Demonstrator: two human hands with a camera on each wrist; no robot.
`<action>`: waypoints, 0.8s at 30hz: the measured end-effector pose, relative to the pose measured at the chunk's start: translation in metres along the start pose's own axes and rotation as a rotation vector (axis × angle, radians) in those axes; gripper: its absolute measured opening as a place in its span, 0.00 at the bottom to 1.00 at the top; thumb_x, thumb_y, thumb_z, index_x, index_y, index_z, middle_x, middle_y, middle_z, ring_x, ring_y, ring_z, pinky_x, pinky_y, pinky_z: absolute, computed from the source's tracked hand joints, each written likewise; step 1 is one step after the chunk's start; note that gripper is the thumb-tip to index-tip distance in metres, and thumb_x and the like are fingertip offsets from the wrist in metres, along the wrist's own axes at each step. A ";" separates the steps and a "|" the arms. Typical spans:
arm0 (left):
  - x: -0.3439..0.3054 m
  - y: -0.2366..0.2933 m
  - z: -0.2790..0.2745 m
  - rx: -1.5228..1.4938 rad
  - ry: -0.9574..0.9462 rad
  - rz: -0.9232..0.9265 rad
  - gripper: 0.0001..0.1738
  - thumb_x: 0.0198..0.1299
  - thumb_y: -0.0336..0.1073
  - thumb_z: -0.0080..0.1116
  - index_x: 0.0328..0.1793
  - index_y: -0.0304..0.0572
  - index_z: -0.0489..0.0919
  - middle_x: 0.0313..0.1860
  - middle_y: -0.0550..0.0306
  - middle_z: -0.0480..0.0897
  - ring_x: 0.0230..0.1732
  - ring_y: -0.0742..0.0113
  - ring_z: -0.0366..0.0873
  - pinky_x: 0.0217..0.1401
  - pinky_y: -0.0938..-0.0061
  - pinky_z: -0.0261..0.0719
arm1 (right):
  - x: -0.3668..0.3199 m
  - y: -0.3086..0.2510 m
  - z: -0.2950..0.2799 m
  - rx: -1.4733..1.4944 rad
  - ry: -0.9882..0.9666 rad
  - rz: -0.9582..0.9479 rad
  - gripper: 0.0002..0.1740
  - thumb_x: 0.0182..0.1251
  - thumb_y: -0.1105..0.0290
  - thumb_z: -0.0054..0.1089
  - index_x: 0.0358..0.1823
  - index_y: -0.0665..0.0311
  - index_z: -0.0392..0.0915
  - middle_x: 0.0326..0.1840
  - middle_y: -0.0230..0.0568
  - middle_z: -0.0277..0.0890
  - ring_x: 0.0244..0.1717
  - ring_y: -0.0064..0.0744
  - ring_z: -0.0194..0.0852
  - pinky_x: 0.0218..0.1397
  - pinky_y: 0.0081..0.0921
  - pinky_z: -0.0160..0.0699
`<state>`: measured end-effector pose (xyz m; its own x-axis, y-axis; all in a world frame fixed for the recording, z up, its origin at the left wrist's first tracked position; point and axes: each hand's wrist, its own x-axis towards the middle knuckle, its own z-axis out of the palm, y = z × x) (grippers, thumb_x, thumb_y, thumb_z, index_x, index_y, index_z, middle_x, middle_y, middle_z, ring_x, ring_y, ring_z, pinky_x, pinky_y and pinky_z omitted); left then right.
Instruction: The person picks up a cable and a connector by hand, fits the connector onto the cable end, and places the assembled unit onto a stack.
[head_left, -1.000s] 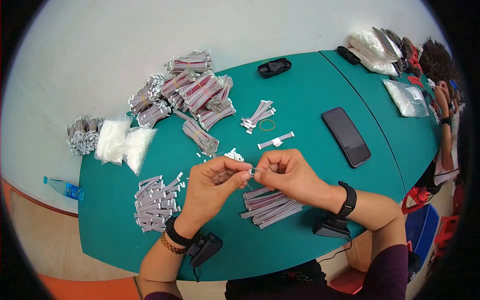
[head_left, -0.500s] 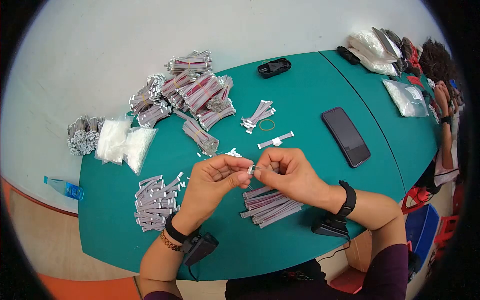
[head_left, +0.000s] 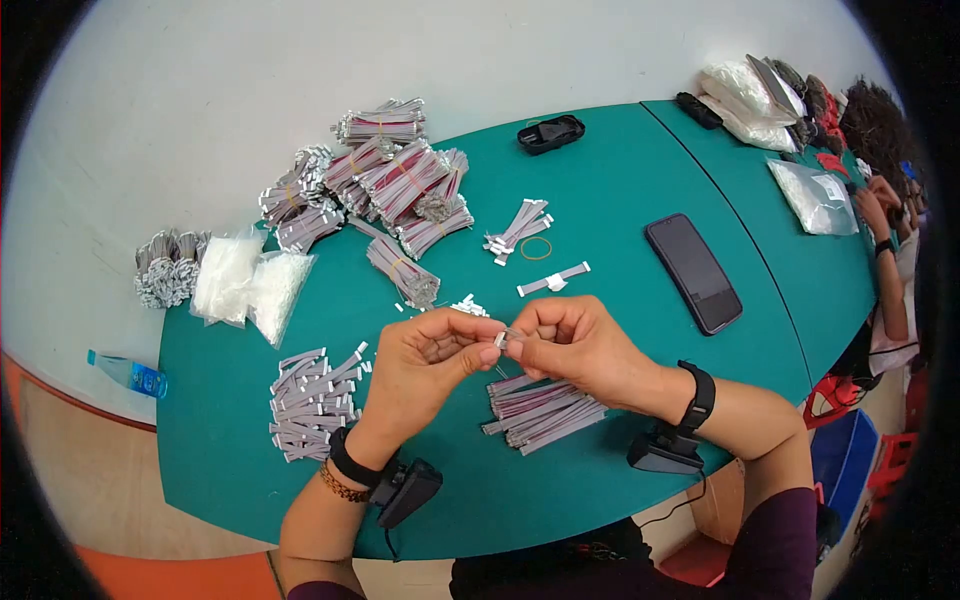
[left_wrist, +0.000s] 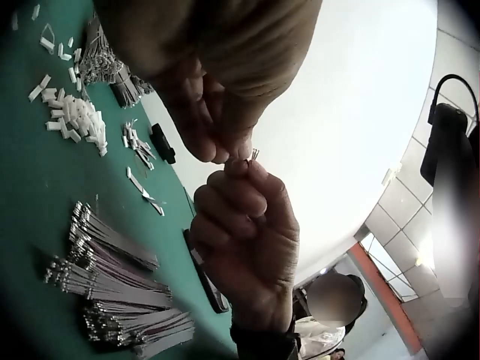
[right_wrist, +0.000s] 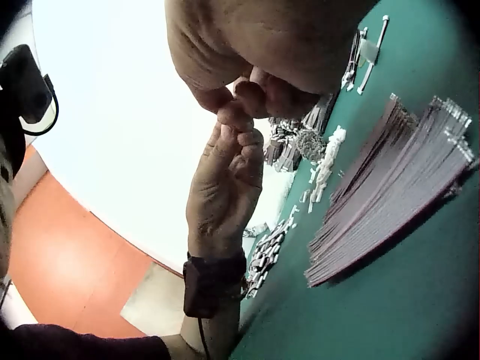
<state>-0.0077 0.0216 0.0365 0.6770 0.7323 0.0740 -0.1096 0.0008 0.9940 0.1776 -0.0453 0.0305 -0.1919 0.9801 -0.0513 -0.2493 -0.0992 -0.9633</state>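
Observation:
Thumb and forefinger of my left hand (head_left: 425,365) pinch a small white connector (head_left: 501,341). My right hand (head_left: 585,350) meets it fingertip to fingertip, pinching thin wire ends at the connector. In the left wrist view a few fine wire tips (left_wrist: 256,154) stick up between the fingertips; how far they enter the connector is hidden. Below the hands a fanned stack of flat grey and maroon cables (head_left: 545,415) lies on the green table (head_left: 480,510). Loose white connectors (head_left: 467,306) lie just behind the fingers.
Cables with white ends (head_left: 312,405) are heaped at the left. Banded bundles (head_left: 400,185), clear bags of white parts (head_left: 225,280) and a bottle (head_left: 130,375) stand farther out. A phone (head_left: 692,273), a rubber band (head_left: 536,248) and a black case (head_left: 551,134) lie beyond.
Both hands stay nearly in place, with small shifts of the fingertips around the connector. At the far right another person's forearm has moved slightly.

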 end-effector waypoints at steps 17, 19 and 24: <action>-0.002 -0.001 0.001 0.173 0.042 0.084 0.10 0.55 0.24 0.62 0.43 0.31 0.80 0.38 0.55 0.83 0.40 0.72 0.81 0.46 0.79 0.78 | 0.000 -0.001 0.000 0.006 -0.002 0.015 0.08 0.65 0.69 0.58 0.31 0.65 0.74 0.21 0.26 0.73 0.22 0.08 0.64 0.23 0.09 0.59; -0.002 -0.001 0.000 0.311 0.029 0.131 0.10 0.54 0.25 0.63 0.43 0.31 0.80 0.38 0.54 0.83 0.40 0.72 0.81 0.46 0.78 0.78 | -0.001 0.001 0.000 -0.001 -0.006 0.030 0.08 0.65 0.69 0.58 0.31 0.65 0.74 0.22 0.27 0.73 0.22 0.08 0.65 0.23 0.09 0.60; -0.003 -0.001 -0.001 0.251 0.001 0.128 0.10 0.55 0.24 0.62 0.44 0.30 0.80 0.39 0.54 0.83 0.41 0.71 0.81 0.47 0.78 0.79 | -0.004 -0.001 0.003 -0.060 -0.003 -0.053 0.08 0.67 0.68 0.57 0.31 0.64 0.73 0.22 0.27 0.74 0.23 0.09 0.65 0.23 0.10 0.60</action>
<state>-0.0103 0.0201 0.0354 0.6683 0.7163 0.2006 -0.0107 -0.2604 0.9654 0.1756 -0.0500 0.0327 -0.1829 0.9831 0.0011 -0.2023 -0.0366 -0.9786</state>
